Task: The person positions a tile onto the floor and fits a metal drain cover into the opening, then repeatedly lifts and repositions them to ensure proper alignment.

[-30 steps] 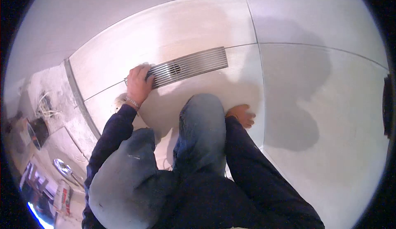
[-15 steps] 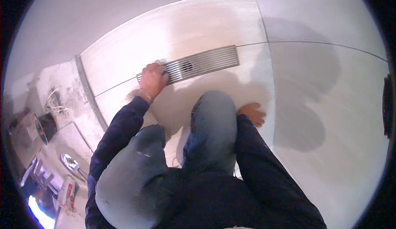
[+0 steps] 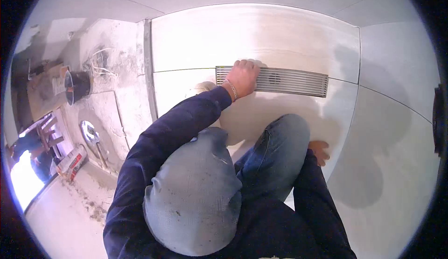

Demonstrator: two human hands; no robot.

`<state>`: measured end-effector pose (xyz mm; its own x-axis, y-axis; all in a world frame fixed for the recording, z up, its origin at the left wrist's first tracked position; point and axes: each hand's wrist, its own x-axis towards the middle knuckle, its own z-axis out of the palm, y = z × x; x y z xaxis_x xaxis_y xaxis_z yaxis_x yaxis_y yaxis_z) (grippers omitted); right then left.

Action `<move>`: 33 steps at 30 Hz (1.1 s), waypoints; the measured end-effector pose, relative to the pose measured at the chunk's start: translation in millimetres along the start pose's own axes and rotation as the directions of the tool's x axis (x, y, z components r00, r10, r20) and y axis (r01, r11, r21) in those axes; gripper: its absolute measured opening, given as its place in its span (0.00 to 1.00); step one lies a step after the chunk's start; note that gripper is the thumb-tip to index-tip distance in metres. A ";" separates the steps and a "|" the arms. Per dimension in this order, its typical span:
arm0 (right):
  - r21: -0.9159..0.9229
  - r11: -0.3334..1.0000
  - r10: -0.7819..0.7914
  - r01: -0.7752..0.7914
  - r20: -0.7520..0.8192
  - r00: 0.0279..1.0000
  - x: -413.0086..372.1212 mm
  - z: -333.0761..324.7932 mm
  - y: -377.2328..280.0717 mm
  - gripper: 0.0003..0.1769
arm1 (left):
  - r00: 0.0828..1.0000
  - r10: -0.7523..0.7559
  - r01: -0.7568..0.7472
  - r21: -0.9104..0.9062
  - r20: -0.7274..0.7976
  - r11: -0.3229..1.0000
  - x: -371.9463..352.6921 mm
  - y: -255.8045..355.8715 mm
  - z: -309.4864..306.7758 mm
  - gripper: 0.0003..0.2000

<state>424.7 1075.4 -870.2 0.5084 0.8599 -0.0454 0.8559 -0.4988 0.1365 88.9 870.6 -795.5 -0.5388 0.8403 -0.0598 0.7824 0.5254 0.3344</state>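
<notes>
A long slotted metal drain grate (image 3: 294, 82) lies in the pale floor tile (image 3: 308, 30), with a darker round opening showing beneath its slats. My left hand (image 3: 243, 78), a bracelet at its wrist, rests on the grate's left part with the fingers curled down. Whatever those fingers hold, if anything, is hidden under the hand. Beyond my right knee, my right hand (image 3: 319, 152) is planted on the floor with its fingers stretched out. The knee and sleeve partly cover it.
Tiled walls rise at the far side and right. A grey strip (image 3: 149, 72) edges the tile at left. Past it are rough floor, a black bucket (image 3: 78, 87), a shiny metal tool (image 3: 88, 131), a red-and-white bag (image 3: 71, 163) and cables (image 3: 101, 63).
My view has swung left, so the grate and both hands appear further right and more of the room at left shows. My left hand stays on the grate's left part; my right hand remains on the floor.
</notes>
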 end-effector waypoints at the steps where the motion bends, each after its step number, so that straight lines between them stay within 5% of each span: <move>1: -0.001 1.000 0.003 -0.004 -0.009 1.000 -3.6 -5.2 -3.7 0.37 | 1.000 0.021 -0.021 0.004 0.021 1.000 1.2 -0.2 -1.9 0.10; 13: -0.039 0.991 0.123 -0.131 -0.159 0.980 8.1 0.0 2.9 0.36 | 0.984 0.130 -0.130 -0.008 0.121 0.992 7.1 -4.6 -10.5 0.14; 18: -0.046 0.985 0.152 -0.166 -0.213 0.965 6.6 4.3 8.4 0.36 | 0.983 0.174 -0.168 -0.096 0.050 0.981 15.8 -6.3 -18.1 0.10; 24: -0.062 0.990 0.109 -0.126 -0.228 0.967 11.9 3.3 4.1 0.35 | 0.998 -0.013 0.027 -0.232 0.064 0.972 19.0 -13.4 -10.7 0.06; 26: -0.077 0.991 0.094 -0.113 -0.220 0.971 8.1 4.4 5.6 0.35 | 0.970 -0.114 0.131 -0.068 0.213 0.989 12.8 -17.7 -12.3 0.07; 33: -0.112 0.989 0.076 -0.100 -0.205 0.976 -1.8 -16.6 -5.6 0.35 | 0.994 0.064 -0.078 0.154 0.092 0.985 10.1 -3.7 -6.8 0.07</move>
<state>417.5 1078.4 -854.4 0.5416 0.8235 0.1691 0.7845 -0.5674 0.2503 78.5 876.2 -790.9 -0.4568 0.8808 -0.1243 0.8606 0.4730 0.1888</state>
